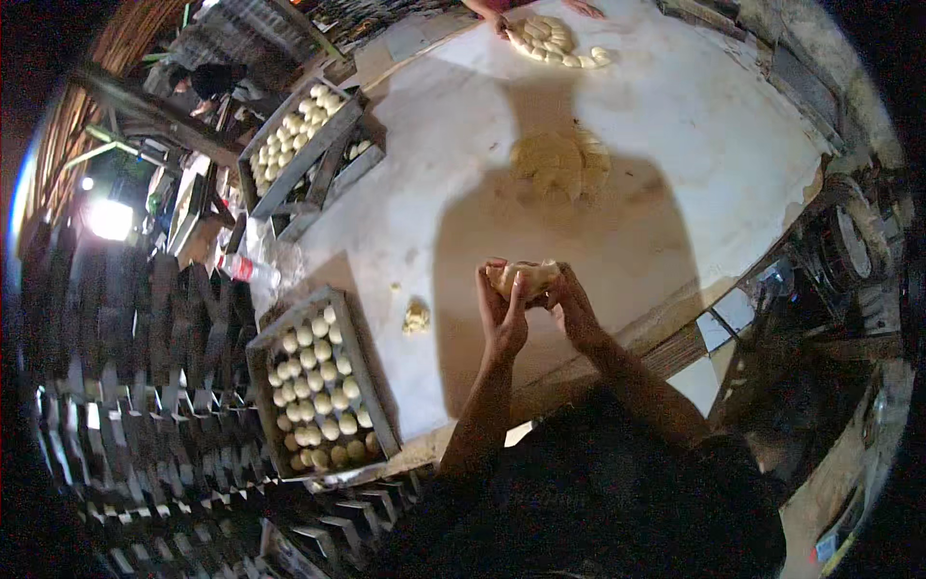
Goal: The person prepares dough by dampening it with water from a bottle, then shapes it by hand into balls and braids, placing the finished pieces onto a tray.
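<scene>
A lump of pale dough (526, 278) is held up between my two hands over the near part of the table. My left hand (504, 318) grips it from the left, thumb up along the near face. My right hand (572, 307) closes on its right side, with the fingertips partly hidden. Farther off, flat dough rounds (559, 166) lie in my shadow on the tabletop. To the left of my hands sits a small heap of crumbly dough scraps (417, 317).
A wooden tray (365, 381) of dough balls stands at the near left. Beyond it are a clear bottle (249, 270) and stacked trays (311, 150) with more balls. Across the white table (424, 125), another person's hands (502, 26) are beside shaped dough pieces (545, 41).
</scene>
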The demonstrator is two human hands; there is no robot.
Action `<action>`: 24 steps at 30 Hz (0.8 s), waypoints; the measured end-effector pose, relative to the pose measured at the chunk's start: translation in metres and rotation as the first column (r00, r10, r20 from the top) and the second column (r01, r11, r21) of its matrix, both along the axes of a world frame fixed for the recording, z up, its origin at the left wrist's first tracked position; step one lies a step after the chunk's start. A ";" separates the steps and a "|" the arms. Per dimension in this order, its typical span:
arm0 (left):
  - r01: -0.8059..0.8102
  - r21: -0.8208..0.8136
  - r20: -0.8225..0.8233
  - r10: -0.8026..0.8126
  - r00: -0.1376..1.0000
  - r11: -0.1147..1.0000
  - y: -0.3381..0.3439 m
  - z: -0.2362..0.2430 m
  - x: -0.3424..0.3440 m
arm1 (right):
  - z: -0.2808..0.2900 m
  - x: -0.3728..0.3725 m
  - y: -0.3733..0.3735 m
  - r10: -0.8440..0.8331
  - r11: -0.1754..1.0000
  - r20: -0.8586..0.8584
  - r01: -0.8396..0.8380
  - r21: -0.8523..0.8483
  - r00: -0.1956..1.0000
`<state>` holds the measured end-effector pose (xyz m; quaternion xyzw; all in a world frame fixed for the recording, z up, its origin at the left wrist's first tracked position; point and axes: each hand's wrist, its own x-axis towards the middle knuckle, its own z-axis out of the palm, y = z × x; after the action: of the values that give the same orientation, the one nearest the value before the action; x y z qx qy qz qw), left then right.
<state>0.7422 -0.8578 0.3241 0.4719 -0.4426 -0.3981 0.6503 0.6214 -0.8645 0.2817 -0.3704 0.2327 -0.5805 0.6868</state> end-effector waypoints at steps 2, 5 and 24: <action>0.076 -0.054 -0.070 -0.080 0.994 0.996 0.026 0.003 0.015 | 0.017 0.013 0.019 -0.241 0.971 -0.416 0.212 -0.114 0.877; -0.098 0.028 -0.113 0.101 0.988 0.995 0.061 -0.006 0.081 | 0.046 0.008 0.043 -0.224 0.974 -0.417 0.221 -0.055 0.881; -0.224 0.198 0.918 -0.100 0.385 0.954 0.047 -0.096 0.058 | -0.066 -0.033 -0.058 -0.571 0.619 -0.745 -0.415 -0.667 0.345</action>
<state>0.8004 -0.8107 0.2282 0.7189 -0.6462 -0.1050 0.2337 0.5881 -0.9222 0.2152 -0.8729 0.3227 -0.3325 0.1527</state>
